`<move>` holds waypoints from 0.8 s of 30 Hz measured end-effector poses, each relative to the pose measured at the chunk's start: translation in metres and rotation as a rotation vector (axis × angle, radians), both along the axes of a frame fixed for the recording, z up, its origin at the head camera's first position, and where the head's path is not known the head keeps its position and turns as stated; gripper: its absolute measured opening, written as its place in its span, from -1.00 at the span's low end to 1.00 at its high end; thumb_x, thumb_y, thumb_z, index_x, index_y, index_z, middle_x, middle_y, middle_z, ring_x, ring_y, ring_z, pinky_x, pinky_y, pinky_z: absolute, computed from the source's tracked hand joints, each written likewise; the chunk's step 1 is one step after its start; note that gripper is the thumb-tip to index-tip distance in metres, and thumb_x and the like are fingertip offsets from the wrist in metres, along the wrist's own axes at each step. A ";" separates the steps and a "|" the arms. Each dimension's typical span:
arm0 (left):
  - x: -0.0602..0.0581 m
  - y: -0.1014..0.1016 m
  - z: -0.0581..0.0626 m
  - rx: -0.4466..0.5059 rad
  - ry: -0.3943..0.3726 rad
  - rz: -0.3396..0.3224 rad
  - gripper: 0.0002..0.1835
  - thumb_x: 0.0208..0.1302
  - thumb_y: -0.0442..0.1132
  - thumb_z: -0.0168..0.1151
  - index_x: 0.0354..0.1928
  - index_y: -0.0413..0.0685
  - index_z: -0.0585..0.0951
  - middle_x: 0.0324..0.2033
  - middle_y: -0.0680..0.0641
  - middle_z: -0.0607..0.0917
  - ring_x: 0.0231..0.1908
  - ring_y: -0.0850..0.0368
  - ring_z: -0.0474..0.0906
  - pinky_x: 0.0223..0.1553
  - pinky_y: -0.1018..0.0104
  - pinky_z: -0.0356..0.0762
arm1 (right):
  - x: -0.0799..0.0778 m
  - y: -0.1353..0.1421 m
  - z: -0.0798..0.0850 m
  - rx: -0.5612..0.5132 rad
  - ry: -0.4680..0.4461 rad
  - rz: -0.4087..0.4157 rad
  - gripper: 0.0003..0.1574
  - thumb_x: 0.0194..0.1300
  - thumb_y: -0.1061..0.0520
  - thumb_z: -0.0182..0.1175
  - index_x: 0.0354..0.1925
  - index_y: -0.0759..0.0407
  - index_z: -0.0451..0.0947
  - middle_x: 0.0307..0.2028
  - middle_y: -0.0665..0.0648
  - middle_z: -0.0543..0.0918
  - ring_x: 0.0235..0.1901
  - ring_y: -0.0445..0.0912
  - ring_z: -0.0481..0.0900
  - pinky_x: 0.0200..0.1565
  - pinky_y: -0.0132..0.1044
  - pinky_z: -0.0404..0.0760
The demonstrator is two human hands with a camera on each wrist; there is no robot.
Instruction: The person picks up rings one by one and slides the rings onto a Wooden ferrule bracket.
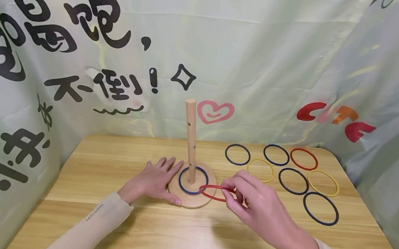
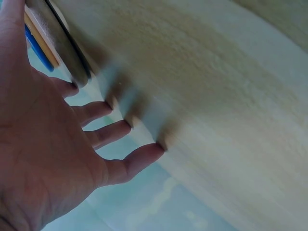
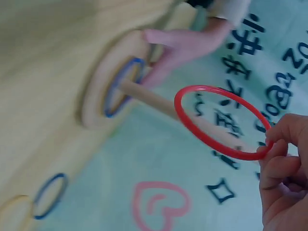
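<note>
My right hand [image 1: 261, 205] pinches a red ring [image 1: 213, 186] between thumb and fingertips at its right edge. The ring is held nearly level, its left side overlapping the round wooden base [image 1: 191, 201] in the head view. Upright from that base stands a wooden peg [image 1: 191, 139] with small holes along it. A blue ring [image 1: 192, 193] lies on the base around the peg's foot. My left hand [image 1: 156, 178] rests at the base's left side, fingers spread and thumb along the front edge. Its straight fingers [image 2: 144, 161] also show in the left wrist view.
On the right of the wooden table [image 1: 114, 227] lie several loose rings: blue ones, such as the nearest blue ring [image 1: 320, 222], two yellow, including one yellow ring [image 1: 336, 190], and another red ring [image 1: 304, 149]. A printed curtain [image 1: 260, 66] hangs behind and at both sides.
</note>
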State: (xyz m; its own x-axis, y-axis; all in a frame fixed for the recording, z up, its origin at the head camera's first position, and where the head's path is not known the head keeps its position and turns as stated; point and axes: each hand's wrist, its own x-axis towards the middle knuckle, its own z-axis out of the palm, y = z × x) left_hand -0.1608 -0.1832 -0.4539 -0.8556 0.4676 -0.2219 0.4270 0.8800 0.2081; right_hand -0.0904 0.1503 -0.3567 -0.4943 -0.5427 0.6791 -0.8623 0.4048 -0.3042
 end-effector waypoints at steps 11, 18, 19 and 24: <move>-0.001 0.001 0.000 -0.007 -0.004 0.009 0.50 -0.01 0.70 0.42 0.78 -0.04 0.09 0.68 -0.35 0.11 0.58 -0.51 0.08 0.30 -0.73 0.10 | -0.013 -0.025 0.045 -0.165 0.046 0.041 -0.82 0.30 0.34 0.32 -0.15 0.15 0.69 -0.36 -0.08 0.61 -0.47 -0.29 0.53 -0.45 -0.54 0.51; -0.002 0.001 -0.002 -0.036 0.004 -0.012 0.50 -0.01 0.75 0.35 0.79 0.02 0.05 0.69 -0.32 0.10 0.59 -0.49 0.07 0.29 -0.72 0.14 | -0.025 -0.034 0.067 -0.227 -0.047 0.053 -0.76 0.30 0.42 0.34 -0.15 0.14 0.67 -0.37 -0.11 0.62 -0.49 -0.28 0.53 -0.49 -0.48 0.51; -0.003 0.001 -0.001 -0.038 0.005 -0.012 0.50 -0.01 0.75 0.35 0.80 0.04 0.04 0.69 -0.32 0.09 0.60 -0.48 0.06 0.29 -0.72 0.13 | -0.027 -0.036 0.070 -0.245 -0.068 0.060 -0.76 0.30 0.44 0.34 -0.15 0.16 0.67 -0.37 -0.10 0.62 -0.51 -0.27 0.53 -0.50 -0.47 0.52; -0.003 0.003 -0.001 -0.035 0.007 -0.010 0.49 -0.01 0.75 0.35 0.80 0.07 0.05 0.69 -0.33 0.11 0.59 -0.45 0.07 0.29 -0.72 0.13 | -0.035 -0.045 0.085 -0.363 -0.190 0.090 -0.81 0.37 0.46 0.31 -0.12 0.25 0.64 -0.35 -0.01 0.62 -0.63 -0.19 0.53 -0.59 -0.39 0.49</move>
State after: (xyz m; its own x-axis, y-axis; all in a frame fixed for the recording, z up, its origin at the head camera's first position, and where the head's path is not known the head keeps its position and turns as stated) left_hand -0.1638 -0.1805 -0.4545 -0.8526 0.4680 -0.2325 0.4369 0.8825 0.1741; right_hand -0.1252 0.1050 -0.2719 -0.5906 -0.3320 0.7355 -0.8043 0.1675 -0.5702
